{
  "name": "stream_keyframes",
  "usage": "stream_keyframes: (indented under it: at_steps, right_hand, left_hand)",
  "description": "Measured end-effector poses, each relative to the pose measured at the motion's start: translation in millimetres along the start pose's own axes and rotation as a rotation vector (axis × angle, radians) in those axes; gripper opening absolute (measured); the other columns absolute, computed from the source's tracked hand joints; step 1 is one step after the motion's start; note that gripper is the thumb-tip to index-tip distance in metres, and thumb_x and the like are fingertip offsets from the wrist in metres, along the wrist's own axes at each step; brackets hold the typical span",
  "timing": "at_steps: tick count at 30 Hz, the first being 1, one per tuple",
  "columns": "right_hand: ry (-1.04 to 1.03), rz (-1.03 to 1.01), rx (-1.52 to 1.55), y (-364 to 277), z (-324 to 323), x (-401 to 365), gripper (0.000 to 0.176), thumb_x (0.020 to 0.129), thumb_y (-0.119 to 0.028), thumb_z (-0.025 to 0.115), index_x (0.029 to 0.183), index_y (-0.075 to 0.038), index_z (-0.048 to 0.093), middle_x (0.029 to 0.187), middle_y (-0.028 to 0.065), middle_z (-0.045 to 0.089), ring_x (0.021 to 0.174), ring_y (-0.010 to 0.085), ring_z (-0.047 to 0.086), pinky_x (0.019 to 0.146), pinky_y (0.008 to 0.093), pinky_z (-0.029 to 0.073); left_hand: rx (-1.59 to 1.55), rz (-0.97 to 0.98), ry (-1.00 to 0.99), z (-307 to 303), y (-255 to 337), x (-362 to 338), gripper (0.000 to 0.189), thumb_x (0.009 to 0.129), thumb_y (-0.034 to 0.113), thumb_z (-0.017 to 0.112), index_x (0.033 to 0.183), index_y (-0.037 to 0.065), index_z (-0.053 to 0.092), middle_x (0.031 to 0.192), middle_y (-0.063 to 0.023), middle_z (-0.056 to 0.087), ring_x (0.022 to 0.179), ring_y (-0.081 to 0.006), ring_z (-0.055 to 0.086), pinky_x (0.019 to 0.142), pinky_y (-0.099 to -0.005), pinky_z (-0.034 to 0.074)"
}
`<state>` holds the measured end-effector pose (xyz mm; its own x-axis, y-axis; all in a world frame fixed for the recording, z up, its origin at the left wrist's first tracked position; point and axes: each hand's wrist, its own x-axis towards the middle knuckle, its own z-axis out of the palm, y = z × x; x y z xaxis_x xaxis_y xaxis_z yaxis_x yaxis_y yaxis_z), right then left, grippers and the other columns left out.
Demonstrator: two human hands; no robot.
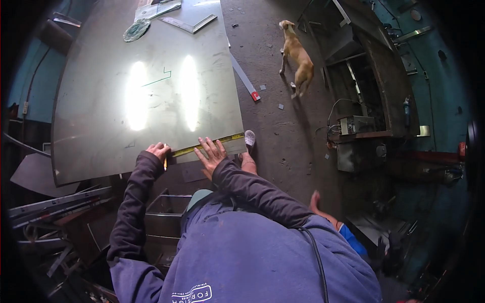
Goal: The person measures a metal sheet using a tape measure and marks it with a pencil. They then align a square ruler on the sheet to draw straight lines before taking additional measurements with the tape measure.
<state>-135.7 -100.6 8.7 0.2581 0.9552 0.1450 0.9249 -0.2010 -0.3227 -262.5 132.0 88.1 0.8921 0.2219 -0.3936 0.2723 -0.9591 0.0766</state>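
Note:
A large metal sheet covers the table in front of me, with a green line drawn on it. Along its near edge lies a yellow measuring tape, stretched from my left hand toward the right corner. My left hand is closed at the tape's left end, with a yellow pencil in its fingers pointing down past the edge. My right hand rests with fingers spread across the tape, pressing it on the sheet.
An L-shaped metal square and a round roll lie on the sheet's far part. A dog stands on the floor to the right, near a metal strip. Metal bars are stacked at left. Another person's blue garment shows at right.

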Motion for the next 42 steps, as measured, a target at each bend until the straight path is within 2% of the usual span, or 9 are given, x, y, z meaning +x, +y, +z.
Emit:
stream_keyframes:
  at_steps: [6, 12, 14, 16, 21, 25, 34, 38, 42]
  right_hand:
    - [0.037, 0.065, 0.087, 4, -25, -28, 0.089, 0.071, -0.035, 0.073, 0.147, -0.008, 0.034, 0.155, 0.0223, 0.019, 0.144, 0.037, 0.016, 0.115, 0.0519, 0.006]
    - [0.488, 0.274, 0.384, 3, -76, -52, 0.081, 0.08, -0.038, 0.071, 0.144, -0.004, 0.035, 0.149, 0.0254, 0.029, 0.138, 0.0391, 0.029, 0.111, 0.0482, 0.024]
    - [0.341, 0.454, 0.737, 4, -77, -51, 0.072, 0.087, -0.038, 0.067, 0.142, -0.001, 0.038, 0.141, 0.0249, 0.041, 0.127, 0.035, 0.045, 0.103, 0.0414, 0.039]
    - [0.129, 0.677, 1.586, 8, -22, -59, 0.046, 0.099, -0.036, 0.052, 0.127, 0.001, 0.055, 0.109, 0.0122, 0.065, 0.102, 0.0173, 0.06, 0.087, 0.03, 0.048]
    - [0.131, 0.727, 1.387, 9, -10, -60, 0.032, 0.103, -0.026, 0.043, 0.116, -0.001, 0.06, 0.101, 0.0034, 0.064, 0.094, 0.0106, 0.058, 0.084, 0.0258, 0.049]
    - [0.034, 0.738, 1.212, 17, -25, -58, 0.028, 0.102, -0.02, 0.043, 0.112, -0.001, 0.061, 0.097, 0.0037, 0.064, 0.087, 0.0102, 0.059, 0.078, 0.0239, 0.049]
    - [0.262, 0.702, 1.205, 24, -25, -56, 0.03, 0.1, -0.02, 0.044, 0.097, 0.0, 0.066, 0.08, 0.0058, 0.064, 0.075, 0.016, 0.062, 0.07, 0.0291, 0.051]
    - [0.152, 0.782, 1.393, 72, 3, -65, 0.032, 0.101, -0.024, 0.043, 0.089, -0.003, 0.064, 0.072, 0.0057, 0.065, 0.068, 0.0138, 0.063, 0.064, 0.0291, 0.052]
    - [-0.078, 0.634, 0.81, 76, -79, -37, 0.03, 0.096, -0.027, 0.047, 0.088, -0.004, 0.064, 0.079, 0.0162, 0.067, 0.076, 0.0304, 0.068, 0.069, 0.0381, 0.053]
  left_hand:
    - [-0.211, 0.01, -0.058, -4, 40, -9, 0.031, 0.075, 0.014, 0.066, 0.105, 0.016, 0.059, 0.102, -0.0101, 0.058, 0.093, -0.0335, 0.061, 0.078, -0.0414, 0.052]
    - [-0.722, -0.066, 0.18, -17, 119, -28, 0.034, 0.076, 0.024, 0.075, 0.103, 0.007, 0.063, 0.095, -0.0132, 0.064, 0.085, -0.0319, 0.066, 0.075, -0.0371, 0.053]
    - [-0.816, -0.114, 0.238, -14, 143, -26, 0.036, 0.076, 0.024, 0.075, 0.105, 0.007, 0.063, 0.094, -0.0144, 0.066, 0.087, -0.0307, 0.067, 0.077, -0.0361, 0.053]
    - [-0.876, -0.114, 0.304, -9, 163, -19, 0.037, 0.076, 0.025, 0.074, 0.106, 0.007, 0.063, 0.095, -0.0156, 0.067, 0.088, -0.0302, 0.068, 0.078, -0.0358, 0.054]
    - [-0.92, -0.138, 0.356, 9, 191, -9, 0.048, 0.076, 0.027, 0.067, 0.117, 0.004, 0.056, 0.1, -0.0217, 0.064, 0.091, -0.0395, 0.064, 0.08, -0.0445, 0.053]
    - [-0.933, -0.066, 0.287, 11, 193, -15, 0.052, 0.077, 0.024, 0.07, 0.123, 0.004, 0.054, 0.103, -0.0219, 0.067, 0.094, -0.0369, 0.067, 0.082, -0.0392, 0.055]
    - [-1.079, -0.131, 0.267, 24, 192, -14, 0.025, 0.097, 0.027, 0.055, 0.109, 0.005, 0.058, 0.085, -0.0204, 0.068, 0.081, -0.0341, 0.07, 0.069, -0.0364, 0.056]
    - [-1.182, -0.056, 0.54, 23, 174, -10, 0.016, 0.095, 0.015, 0.058, 0.105, 0.003, 0.06, 0.085, -0.016, 0.069, 0.077, -0.0276, 0.071, 0.068, -0.0315, 0.055]
    - [-0.791, 0.071, 1.0, 4, 134, 4, 0.018, 0.083, 0.003, 0.067, 0.101, 0.004, 0.063, 0.101, -0.0141, 0.067, 0.087, -0.0274, 0.068, 0.072, -0.0322, 0.055]
